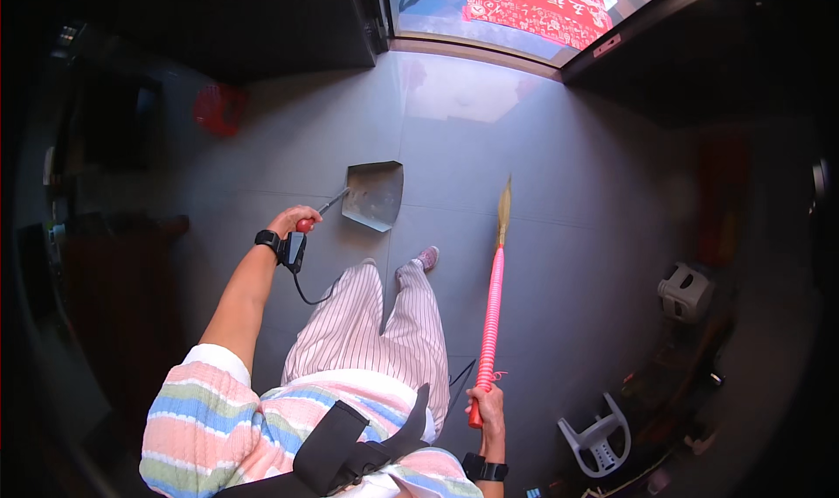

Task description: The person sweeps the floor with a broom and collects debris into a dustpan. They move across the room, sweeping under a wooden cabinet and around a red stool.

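Observation:
My left hand [294, 220] grips the red end of a thin metal handle that leads to a dustpan [372, 195] in front of me. Some specks or stains show on the dustpan's inner surface; whether its edge touches the floor, I cannot tell. On the other side, my right hand [486, 404] is closed around the red-and-white striped handle of a broom [493, 301], close to its red end. The broom points away from me, and its straw-coloured bristles [504, 211] stand to the right of the dustpan, apart from it.
Grey tiles [446, 164] cover the floor up to an open doorway with a red mat [537, 6] bearing writing. A red plastic object [220, 109] lies far left. To the right are a grey plastic stool [685, 293] and a small light-coloured chair [598, 440]. Dark furniture [124, 308] stands left.

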A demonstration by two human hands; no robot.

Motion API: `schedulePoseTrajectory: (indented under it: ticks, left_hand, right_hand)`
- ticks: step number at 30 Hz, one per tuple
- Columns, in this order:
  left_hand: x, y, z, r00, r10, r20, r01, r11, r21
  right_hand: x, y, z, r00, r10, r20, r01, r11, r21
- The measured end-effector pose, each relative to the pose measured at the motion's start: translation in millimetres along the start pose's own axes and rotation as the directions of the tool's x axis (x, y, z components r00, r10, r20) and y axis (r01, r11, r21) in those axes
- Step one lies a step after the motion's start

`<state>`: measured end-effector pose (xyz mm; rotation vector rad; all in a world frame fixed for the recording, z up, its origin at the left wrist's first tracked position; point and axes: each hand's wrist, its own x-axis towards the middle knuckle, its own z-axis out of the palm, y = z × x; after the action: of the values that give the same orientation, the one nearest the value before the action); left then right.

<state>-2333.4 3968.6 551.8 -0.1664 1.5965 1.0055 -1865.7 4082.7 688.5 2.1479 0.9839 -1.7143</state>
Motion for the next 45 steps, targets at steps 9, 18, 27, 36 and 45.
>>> schedulePoseTrajectory:
  ticks: [9,18,27,36,45]
  left_hand:
    - [58.8,-60.2,-40.6,0.952,0.303,0.048,-0.306,0.926,0.222]
    - [70.5,-35.1,-15.2,0.989,0.147,-0.018,-0.141,0.971,0.195]
    - [-28.1,-18.6,-36.5,0.99,0.136,0.046,-0.132,0.989,-0.071]
    - [-102.3,-255.7,-137.4,0.911,-0.31,-0.273,0.182,0.895,-0.407]
    - [-177.6,-389.2,-105.3,0.8,-0.561,-0.212,0.221,0.605,-0.765]
  right_hand:
    - [11.9,23.3,5.7,0.999,0.05,-0.012,-0.051,0.975,-0.216]
    - [28.1,53.5,20.9,0.997,0.063,-0.035,-0.07,0.958,-0.279]
    - [35.2,5.1,11.6,0.993,0.115,0.03,-0.098,0.937,-0.337]
    - [47.0,-23.9,12.8,0.981,0.195,-0.018,-0.178,0.848,-0.5]
    - [62.3,-76.4,28.4,0.973,0.231,-0.013,-0.189,0.758,-0.624]
